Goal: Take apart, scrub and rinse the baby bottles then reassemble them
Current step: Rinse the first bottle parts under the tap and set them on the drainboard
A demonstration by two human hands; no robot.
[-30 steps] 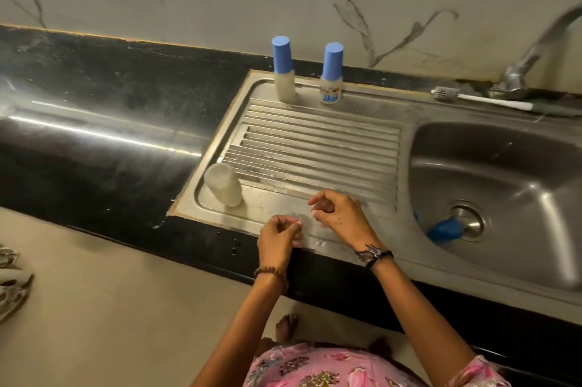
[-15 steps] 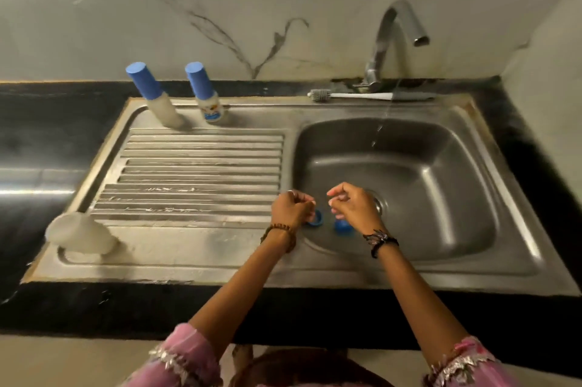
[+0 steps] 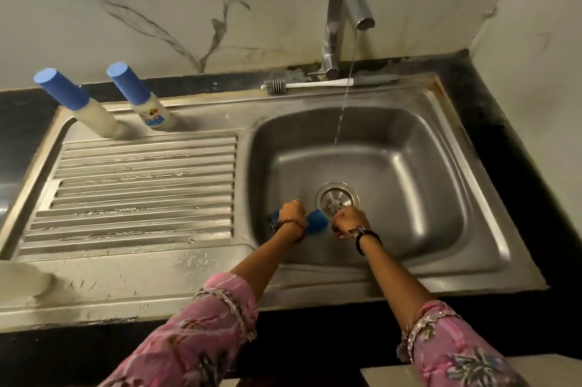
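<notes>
Two capped baby bottles, one plain and one labelled, stand at the back of the drainboard, both with blue caps. An uncapped cloudy bottle body sits at the drainboard's front left corner. In the basin lie a blue cap and a blue ring. My left hand hangs low in the basin between them, fingers curled, with nothing visible in it. My right hand is a loose fist beside the drain; its fingertips are hidden.
The tap runs a thin stream into the far part of the steel sink. A white bottle brush lies on the back ledge. The ribbed drainboard is on the left, with black counter around it.
My view and both hands have moved from the drainboard's front edge right to the basin. The hands have dropped deeper, down to the blue parts by the drain.
</notes>
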